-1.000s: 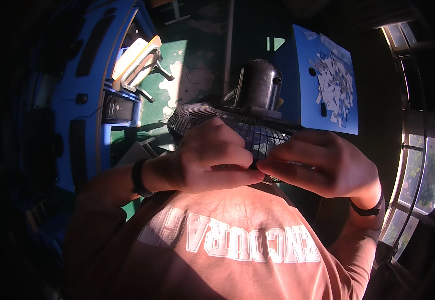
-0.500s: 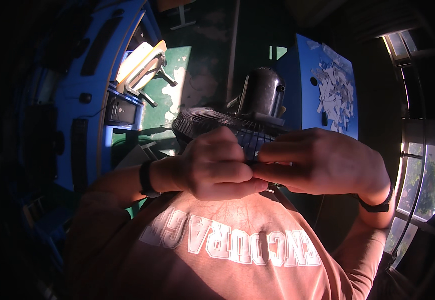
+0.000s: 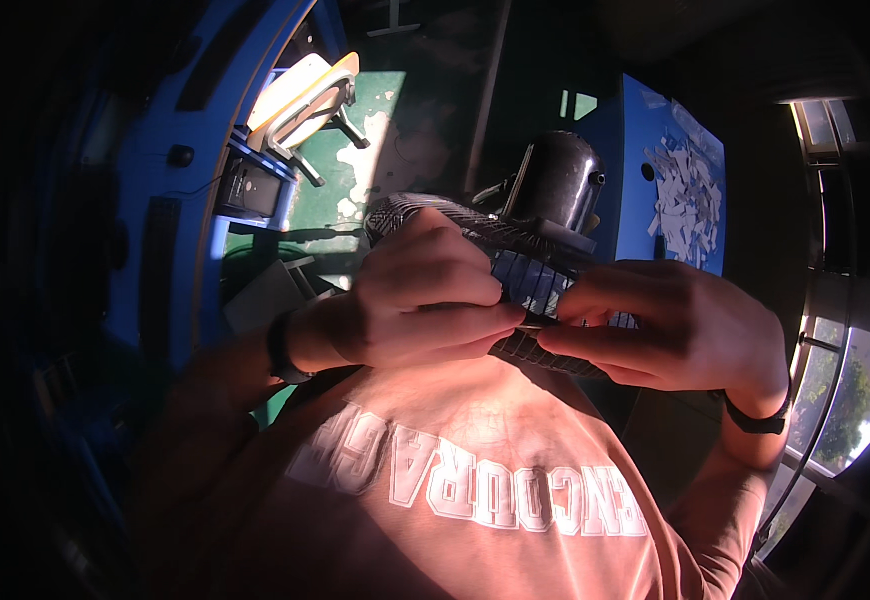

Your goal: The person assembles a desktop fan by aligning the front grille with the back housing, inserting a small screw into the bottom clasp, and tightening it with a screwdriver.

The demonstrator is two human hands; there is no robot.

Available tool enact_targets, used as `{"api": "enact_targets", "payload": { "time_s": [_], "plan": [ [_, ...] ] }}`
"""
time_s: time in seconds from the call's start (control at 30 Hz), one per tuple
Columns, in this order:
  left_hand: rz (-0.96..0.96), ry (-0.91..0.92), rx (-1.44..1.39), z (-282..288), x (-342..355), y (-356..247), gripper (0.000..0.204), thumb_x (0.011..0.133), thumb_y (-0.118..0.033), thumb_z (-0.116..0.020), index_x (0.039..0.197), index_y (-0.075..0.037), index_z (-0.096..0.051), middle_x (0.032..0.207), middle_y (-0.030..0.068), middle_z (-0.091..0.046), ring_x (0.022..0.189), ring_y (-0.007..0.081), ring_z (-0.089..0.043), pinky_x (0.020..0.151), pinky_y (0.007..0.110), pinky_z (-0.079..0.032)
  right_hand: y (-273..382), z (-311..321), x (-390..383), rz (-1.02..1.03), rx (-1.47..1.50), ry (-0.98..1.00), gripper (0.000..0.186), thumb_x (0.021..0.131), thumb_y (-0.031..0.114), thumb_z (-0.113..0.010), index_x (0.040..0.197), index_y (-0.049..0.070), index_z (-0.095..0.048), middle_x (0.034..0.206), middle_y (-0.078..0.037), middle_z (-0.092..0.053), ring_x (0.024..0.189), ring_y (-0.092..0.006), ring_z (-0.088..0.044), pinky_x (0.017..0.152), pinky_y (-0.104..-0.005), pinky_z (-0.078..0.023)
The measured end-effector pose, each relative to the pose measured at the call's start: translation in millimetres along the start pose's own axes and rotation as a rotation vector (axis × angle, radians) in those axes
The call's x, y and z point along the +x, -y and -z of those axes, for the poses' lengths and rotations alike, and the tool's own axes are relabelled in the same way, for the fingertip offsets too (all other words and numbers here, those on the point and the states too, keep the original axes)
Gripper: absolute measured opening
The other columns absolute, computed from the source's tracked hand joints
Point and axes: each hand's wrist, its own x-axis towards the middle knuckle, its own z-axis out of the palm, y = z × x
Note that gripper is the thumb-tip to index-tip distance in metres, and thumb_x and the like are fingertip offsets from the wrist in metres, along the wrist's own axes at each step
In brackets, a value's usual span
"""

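Note:
A black electric fan stands upright against my chest, its wire guard point(image 3: 530, 285) under my hands and its glossy rounded motor housing point(image 3: 561, 185) beyond them. My left hand point(image 3: 430, 300) is closed at the guard, thumb and fingertips pinched together. Opposite it, my right hand point(image 3: 670, 325) also pinches, with curled fingers. A small dark strip point(image 3: 537, 321) shows between the two sets of fingertips; its kind is too hidden to tell. Parts of the guard's near rim are covered by my fingers.
On the right, a blue table point(image 3: 637, 215) carries a heap of paper strips point(image 3: 690, 190). To the left are a blue desk point(image 3: 180, 190) with a mouse point(image 3: 181, 155) and keyboard point(image 3: 160, 265), and a wooden-seated chair point(image 3: 305, 105). Windows point(image 3: 845, 390) line the far right.
My fingertips have drawn a little apart, uncovering the dark strip and more of the guard between them. The whole view has shifted slightly, with the fan now further right.

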Motion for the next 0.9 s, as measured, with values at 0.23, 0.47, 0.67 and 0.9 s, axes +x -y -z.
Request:
{"api": "enact_targets", "payload": {
  "time_s": [0.23,0.47,0.67,0.9],
  "plan": [
    [0.025,-0.031,-0.083,-2.9,-5.1,-0.9,0.029,0.07,-0.005,-0.088,0.098,-0.006,-0.08,0.1,0.0016,-0.067,0.085,0.021,-0.066,0.072,0.036,-0.049,5.9,4.0,2.4,0.007,-0.016,0.061,0.036,0.083,0.006,-0.081,0.119,0.002,-0.077,0.103,-0.008,-0.069,0.075,-0.0242,-0.069,0.06,-0.0336,-0.059],
    [-0.03,-0.02,-0.096,-4.1,-6.9,6.3,0.028,0.073,-0.01,-0.082,0.1,-0.005,-0.08,0.101,0.0018,-0.069,0.086,0.02,-0.066,0.07,0.035,-0.047,5.3,7.3,3.4,-0.003,-0.007,0.123,0.039,0.079,0.008,-0.081,0.117,0.0,-0.077,0.105,-0.009,-0.069,0.074,-0.0241,-0.07,0.061,-0.0346,-0.06],
    [-0.032,-0.029,-0.099,-6.7,-7.9,6.8,0.026,0.075,-0.01,-0.081,0.101,-0.006,-0.08,0.101,0.0006,-0.071,0.087,0.0196,-0.066,0.071,0.035,-0.047,3.4,4.1,1.9,0.013,0.008,0.088,0.04,0.077,0.008,-0.081,0.116,-0.001,-0.078,0.106,-0.01,-0.07,0.075,-0.024,-0.07,0.062,-0.0338,-0.06],
    [-0.007,-0.018,-0.117,-5.8,-4.9,4.4,0.026,0.076,-0.01,-0.084,0.101,-0.007,-0.082,0.101,0.0,-0.071,0.087,0.019,-0.066,0.072,0.034,-0.046,2.6,4.1,1.8,0.03,0.012,0.081,0.04,0.077,0.008,-0.082,0.116,-0.002,-0.078,0.106,-0.01,-0.07,0.073,-0.0231,-0.07,0.061,-0.0333,-0.06]
  ]
}}
